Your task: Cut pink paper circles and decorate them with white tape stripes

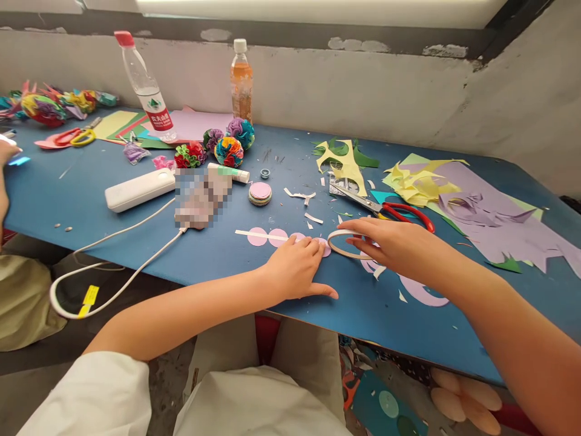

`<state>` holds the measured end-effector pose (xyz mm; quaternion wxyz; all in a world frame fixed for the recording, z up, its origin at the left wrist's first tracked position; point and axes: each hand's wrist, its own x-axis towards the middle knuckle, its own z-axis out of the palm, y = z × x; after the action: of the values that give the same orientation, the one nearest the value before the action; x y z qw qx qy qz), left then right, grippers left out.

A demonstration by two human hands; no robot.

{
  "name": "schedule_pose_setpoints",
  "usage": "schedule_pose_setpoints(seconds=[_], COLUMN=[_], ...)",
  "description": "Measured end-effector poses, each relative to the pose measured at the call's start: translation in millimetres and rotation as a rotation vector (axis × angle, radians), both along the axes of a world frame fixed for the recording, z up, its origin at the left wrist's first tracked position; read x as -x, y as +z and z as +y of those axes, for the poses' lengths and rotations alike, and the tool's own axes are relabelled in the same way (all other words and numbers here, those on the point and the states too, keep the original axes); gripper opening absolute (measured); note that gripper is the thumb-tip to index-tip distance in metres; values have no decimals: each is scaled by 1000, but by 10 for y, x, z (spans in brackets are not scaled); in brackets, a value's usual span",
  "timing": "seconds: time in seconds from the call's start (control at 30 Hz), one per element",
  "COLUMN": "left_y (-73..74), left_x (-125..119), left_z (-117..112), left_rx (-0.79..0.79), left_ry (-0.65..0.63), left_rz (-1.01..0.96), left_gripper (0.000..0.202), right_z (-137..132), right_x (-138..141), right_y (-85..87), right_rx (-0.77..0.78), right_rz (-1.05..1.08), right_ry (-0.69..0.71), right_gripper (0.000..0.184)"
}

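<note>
Left hand: from my remote seat I see the left hand (295, 269) laid flat, fingers stretched and loose, gripping nothing, their tips on the row of discs, thumb spread over the table (218, 266).
Right hand: the right hand (394, 242) has its fingers closed around the tape roll (344, 252), just to the right of the left fingertips.
Pink discs: I count four pink discs (257, 237) in a row near the front edge, the rightmost two partly covered by the left hand.
White strip: the white strip (241, 232) runs across the discs, its free end past the leftmost one; I cannot tell how it meets the roll.
Disc stack: a stack of paper discs (260, 194) sits behind the row, near a glue stick (239, 175).
Scissors: the red-handled scissors (385, 209) lie beyond the right hand, blades apart, by yellow scraps (347, 163).
Lilac sheet: the cut lilac sheet (490, 224) lies well to the right.
Bottles: a red-capped bottle (152, 100) and an orange drink bottle (241, 85) stand at the back.
</note>
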<state>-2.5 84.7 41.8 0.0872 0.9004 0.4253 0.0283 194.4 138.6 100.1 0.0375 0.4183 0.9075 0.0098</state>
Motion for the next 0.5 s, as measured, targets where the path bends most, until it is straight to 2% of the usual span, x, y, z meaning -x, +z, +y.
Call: schedule_pose_setpoints(seconds=[0.1,0.3,0.4,0.5], left_y=[9,12,10,17], left_x=[-28,-64,-66,-70], left_z=[12,-3,-10,-12], left_rx=[-21,-30,-34,-32], left_ry=[-5,26,32,42], left_rz=[26,53,62,72], left_gripper=[90,93,92,92], right_z=[-13,-40,-72,-93], right_x=[-66,-246,-318,-365], right_y=[23,74,56,28], right_rx=[16,80,138,172], right_rz=[72,74,89,97], right_ry=[-66,-254,-275,-243], right_gripper=[44,37,30,32])
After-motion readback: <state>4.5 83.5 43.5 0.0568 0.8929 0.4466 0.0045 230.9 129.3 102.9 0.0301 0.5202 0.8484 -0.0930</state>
